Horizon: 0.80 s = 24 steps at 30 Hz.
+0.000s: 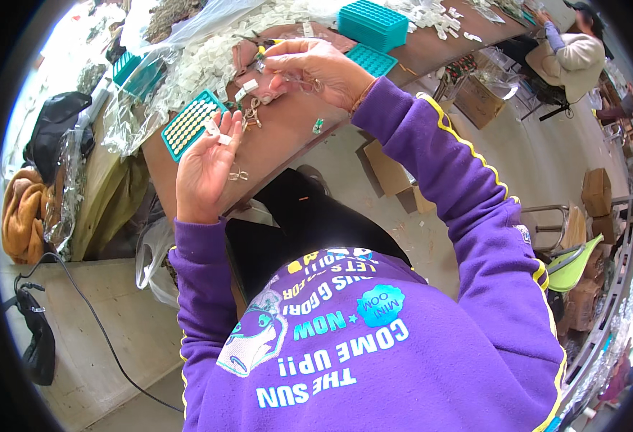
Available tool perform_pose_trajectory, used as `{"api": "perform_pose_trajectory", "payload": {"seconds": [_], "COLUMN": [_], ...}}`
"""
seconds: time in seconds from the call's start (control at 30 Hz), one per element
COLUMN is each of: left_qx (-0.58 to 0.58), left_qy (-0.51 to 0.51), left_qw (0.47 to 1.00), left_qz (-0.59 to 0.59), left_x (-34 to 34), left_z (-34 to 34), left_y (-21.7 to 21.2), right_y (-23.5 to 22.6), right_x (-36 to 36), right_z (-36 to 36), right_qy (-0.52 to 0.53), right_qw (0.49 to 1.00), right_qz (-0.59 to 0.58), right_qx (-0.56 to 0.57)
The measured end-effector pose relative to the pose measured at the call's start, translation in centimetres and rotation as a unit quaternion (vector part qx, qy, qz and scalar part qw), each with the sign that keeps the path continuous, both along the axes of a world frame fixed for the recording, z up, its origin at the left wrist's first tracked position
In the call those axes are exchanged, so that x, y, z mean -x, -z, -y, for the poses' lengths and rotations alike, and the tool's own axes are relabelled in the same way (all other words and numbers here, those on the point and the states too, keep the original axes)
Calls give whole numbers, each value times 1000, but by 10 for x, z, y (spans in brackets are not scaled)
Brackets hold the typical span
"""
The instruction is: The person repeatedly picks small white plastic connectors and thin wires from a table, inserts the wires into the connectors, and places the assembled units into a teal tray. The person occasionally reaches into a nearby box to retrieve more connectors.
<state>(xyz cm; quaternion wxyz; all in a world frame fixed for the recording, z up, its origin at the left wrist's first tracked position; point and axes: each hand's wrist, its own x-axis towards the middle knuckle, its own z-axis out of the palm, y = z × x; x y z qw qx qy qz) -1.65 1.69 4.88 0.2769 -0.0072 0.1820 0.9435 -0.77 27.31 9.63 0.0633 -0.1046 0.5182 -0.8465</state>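
My left hand (207,176) is raised palm up at the table's near edge, with a small white plastic card (220,135) held between thumb and fingers. Just beyond it lies a teal tray (167,141) with rows of round cream pieces. My right hand (323,70) reaches in over the table, thumb and index finger pinched together; what sits in the pinch is too small to make out. Under those fingers is a pink cloth (264,88), with a white piece (245,89) beside it. Thin beige loops (251,115) lie between the two hands.
A heap of small white cards (194,74) covers the far table beside a clear plastic bag (125,129). Stacked teal trays (374,27) stand at the back; a green packet (318,127) lies near the edge. Another person (567,61) sits far right. Cardboard boxes (387,167) rest on the floor.
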Motion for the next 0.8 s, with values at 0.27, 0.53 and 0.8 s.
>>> {"api": "perform_pose_trajectory", "payload": {"seconds": [0.27, 0.53, 0.8], "left_qx": [37, 268, 263], "left_qy": [-34, -149, -203], "left_qw": [993, 938, 926], "left_qz": [-104, -162, -178], "left_x": [-35, -73, -61], "left_z": [-2, -1, -4], "left_y": [-6, 0, 11], "right_y": [11, 23, 32], "right_x": [-30, -51, -48], "right_z": [26, 71, 83], "right_qy": [-86, -121, -75], "right_qw": [996, 968, 981], "right_qz": [24, 213, 179], "right_qx": [-26, 50, 12]}}
